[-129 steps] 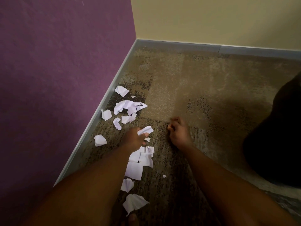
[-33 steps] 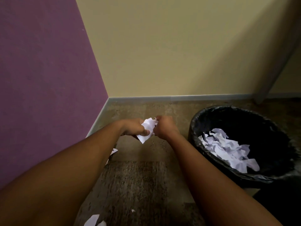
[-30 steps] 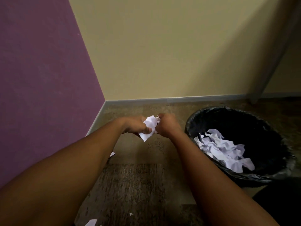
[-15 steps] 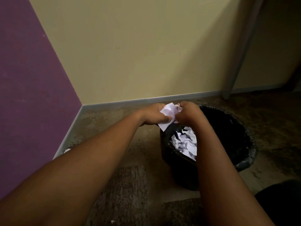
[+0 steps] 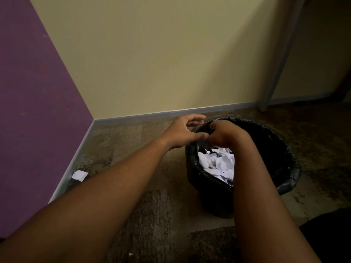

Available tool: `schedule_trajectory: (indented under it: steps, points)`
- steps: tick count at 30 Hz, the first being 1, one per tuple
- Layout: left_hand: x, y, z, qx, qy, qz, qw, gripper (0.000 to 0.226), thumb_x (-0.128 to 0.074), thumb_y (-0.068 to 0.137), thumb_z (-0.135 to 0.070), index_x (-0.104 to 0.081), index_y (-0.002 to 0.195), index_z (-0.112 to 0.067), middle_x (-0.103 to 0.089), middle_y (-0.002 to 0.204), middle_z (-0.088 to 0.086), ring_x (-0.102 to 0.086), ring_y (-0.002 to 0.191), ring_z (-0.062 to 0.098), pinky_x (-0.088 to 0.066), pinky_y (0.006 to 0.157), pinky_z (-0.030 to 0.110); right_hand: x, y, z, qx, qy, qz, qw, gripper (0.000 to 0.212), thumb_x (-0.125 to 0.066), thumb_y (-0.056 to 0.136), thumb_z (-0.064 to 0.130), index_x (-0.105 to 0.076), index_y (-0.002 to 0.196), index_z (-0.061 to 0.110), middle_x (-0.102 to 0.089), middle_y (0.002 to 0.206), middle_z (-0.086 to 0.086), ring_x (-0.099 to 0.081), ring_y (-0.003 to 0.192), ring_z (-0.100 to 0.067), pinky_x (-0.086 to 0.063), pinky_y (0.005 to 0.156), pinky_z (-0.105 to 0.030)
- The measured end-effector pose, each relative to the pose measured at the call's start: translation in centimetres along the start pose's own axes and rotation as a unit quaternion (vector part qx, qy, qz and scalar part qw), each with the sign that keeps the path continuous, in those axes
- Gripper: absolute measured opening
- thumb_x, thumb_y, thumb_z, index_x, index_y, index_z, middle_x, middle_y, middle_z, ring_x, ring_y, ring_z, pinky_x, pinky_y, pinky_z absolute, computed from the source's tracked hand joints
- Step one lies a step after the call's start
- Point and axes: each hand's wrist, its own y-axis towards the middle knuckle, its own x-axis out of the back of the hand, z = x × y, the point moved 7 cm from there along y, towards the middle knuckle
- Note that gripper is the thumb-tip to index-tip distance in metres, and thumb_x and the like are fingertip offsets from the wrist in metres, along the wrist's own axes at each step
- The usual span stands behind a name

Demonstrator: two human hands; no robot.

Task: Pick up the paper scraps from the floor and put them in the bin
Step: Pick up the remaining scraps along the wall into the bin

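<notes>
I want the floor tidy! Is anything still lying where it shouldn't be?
Yes. One white paper scrap lies on the carpet by the purple wall, and a tiny bit sits nearer you. The others are in the bin.

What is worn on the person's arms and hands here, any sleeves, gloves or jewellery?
Nothing is visible on them. Both forearms are bare up to the frame edge, with no sleeves. The left hand and right hand carry no gloves, rings, watch or bracelet that I can see.

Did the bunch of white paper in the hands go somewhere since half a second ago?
Yes. Both hands, left hand and right hand, are now open and empty above the black bin, where crumpled white paper scraps lie.
</notes>
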Motion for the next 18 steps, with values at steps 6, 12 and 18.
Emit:
schedule_trajectory:
  steps: [6, 12, 18]
  points:
    - [4.3, -2.8, 3.6, -0.003, -0.048, -0.126, 0.991, 0.03, -0.074, 0.084, -0.029, -0.069, 0.113, -0.025, -0.072, 0.107, -0.01, -0.066, 0.102, 0.0, -0.056, 0.094, 0.034, -2.0, 0.0, 5.4, 0.08, 0.12, -0.017, 0.989, 0.044, -0.064, 0.086, 0.012, -0.059, 0.129, 0.009, -0.069, 0.115, -0.013, -0.067, 0.099, -0.026, -0.056, 0.085, -0.036]
    - [7.4, -7.0, 9.5, 0.046, -0.023, -0.175, 0.983, 0.02, -0.074, 0.084, -0.034, -0.072, 0.103, -0.029, -0.073, 0.101, -0.01, -0.068, 0.097, 0.005, -0.056, 0.09, 0.037, -6.7, -1.1, 10.5, 0.129, 0.119, 0.027, 0.984, 0.043, -0.07, 0.083, 0.014, -0.06, 0.123, 0.006, -0.068, 0.111, -0.012, -0.064, 0.1, -0.027, -0.054, 0.092, -0.045]
    - [8.2, -12.5, 16.3, 0.144, -0.009, -0.186, 0.972, 0.011, -0.075, 0.082, -0.03, -0.071, 0.093, -0.033, -0.073, 0.089, -0.006, -0.068, 0.087, 0.009, -0.056, 0.083, 0.032, -16.0, 0.0, 11.5, 0.128, 0.088, 0.104, 0.982, 0.027, -0.056, 0.092, 0.014, -0.064, 0.114, 0.002, -0.069, 0.11, -0.019, -0.066, 0.097, -0.031, -0.055, 0.087, -0.042]
